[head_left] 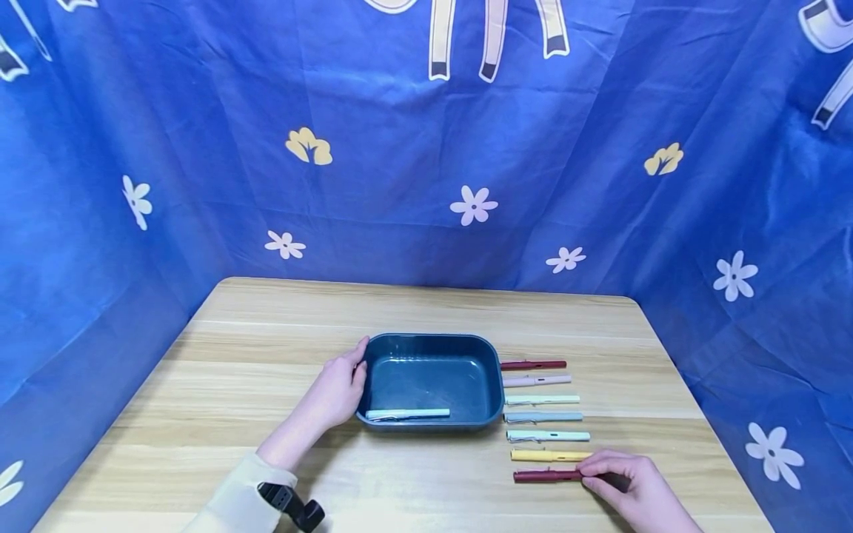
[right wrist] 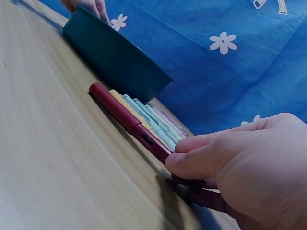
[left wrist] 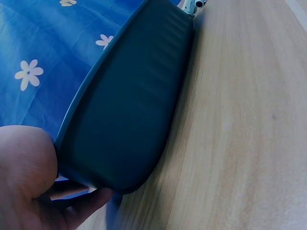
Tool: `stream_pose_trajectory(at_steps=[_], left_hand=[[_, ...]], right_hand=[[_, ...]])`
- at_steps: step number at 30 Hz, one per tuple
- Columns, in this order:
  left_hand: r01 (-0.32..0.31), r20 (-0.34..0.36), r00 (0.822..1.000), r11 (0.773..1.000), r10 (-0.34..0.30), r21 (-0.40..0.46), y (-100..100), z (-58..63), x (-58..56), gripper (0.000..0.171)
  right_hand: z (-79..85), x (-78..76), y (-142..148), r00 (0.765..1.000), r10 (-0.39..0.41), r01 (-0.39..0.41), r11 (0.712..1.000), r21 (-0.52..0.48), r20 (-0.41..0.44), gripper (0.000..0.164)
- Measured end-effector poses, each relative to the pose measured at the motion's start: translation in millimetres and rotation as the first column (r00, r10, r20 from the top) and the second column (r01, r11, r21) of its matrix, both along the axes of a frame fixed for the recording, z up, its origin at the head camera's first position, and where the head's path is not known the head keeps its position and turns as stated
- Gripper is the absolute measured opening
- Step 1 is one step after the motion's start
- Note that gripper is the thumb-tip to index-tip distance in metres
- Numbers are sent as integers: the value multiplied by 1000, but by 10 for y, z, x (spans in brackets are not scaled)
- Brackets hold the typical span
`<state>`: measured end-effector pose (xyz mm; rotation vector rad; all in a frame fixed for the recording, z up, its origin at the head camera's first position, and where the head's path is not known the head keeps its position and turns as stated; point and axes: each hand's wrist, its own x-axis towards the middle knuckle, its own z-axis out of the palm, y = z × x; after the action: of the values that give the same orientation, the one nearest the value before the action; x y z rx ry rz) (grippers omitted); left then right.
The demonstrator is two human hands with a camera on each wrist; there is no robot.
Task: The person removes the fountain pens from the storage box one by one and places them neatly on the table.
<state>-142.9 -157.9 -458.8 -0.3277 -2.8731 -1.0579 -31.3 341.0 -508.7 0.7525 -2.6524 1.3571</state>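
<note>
My left hand [head_left: 341, 381] grips the left end of a dark teal rectangular box [head_left: 433, 426], thumb at its rim. One light-blue pen [head_left: 408, 414] lies inside along the box's near wall. My right hand [head_left: 629, 481] pinches the end of a dark red pen [head_left: 546, 476] between thumb and fingers, at the near end of a row of pens. In the right wrist view this pen [right wrist: 115, 108] shows its cap pointing away from the hand. Just beyond it lies a yellow pen [head_left: 549, 456].
Farther up the row lie a mint pen [head_left: 549, 437], a blue pen [head_left: 543, 417], a pale green pen [head_left: 543, 400], a lilac pen [head_left: 540, 381] and another dark red pen [head_left: 536, 365]. The wooden table [head_left: 266, 333] is enclosed by a blue patterned cloth [head_left: 400, 244].
</note>
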Motion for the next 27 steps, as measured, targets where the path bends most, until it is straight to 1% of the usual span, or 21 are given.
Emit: stream_pose_trajectory(at_steps=[4, 8, 11, 14, 17, 20, 23, 27], left_hand=[[-4, 9, 1000, 1000, 4, 5, 1, 11, 7, 53], [-8, 16, 1000, 1000, 8, 8, 4, 18, 8, 53], [-1, 15, 1000, 1000, 1, 9, 5, 20, 9, 53], [7, 11, 1000, 1000, -7, 10, 3, 19, 9, 52], [4, 10, 1000, 1000, -4, 12, 1, 14, 3, 52], [-2, 10, 1000, 1000, 2, 12, 1, 9, -4, 53], [-6, 18, 1000, 1000, 6, 10, 0, 7, -6, 53], [-10, 30, 999, 1000, 9, 9, 2, 1, -8, 53]], right_hand=[[-14, 3, -9, 998, -7, 9, 1000, 30, -70, 26], [-38, 7, -18, 989, -5, 12, 999, 46, -145, 32], [-25, 10, -29, 983, -10, 21, 998, 54, -185, 36], [44, 10, -52, 973, -14, 27, 998, 53, -231, 40], [158, -4, -92, 962, -29, 40, 999, 36, -271, 43], [296, -34, -142, 962, -37, 41, 999, 6, -271, 43], [425, -66, -190, 973, -41, 33, 999, -38, -229, 42], [541, -124, -258, 985, -36, 20, 995, -99, -167, 41]])
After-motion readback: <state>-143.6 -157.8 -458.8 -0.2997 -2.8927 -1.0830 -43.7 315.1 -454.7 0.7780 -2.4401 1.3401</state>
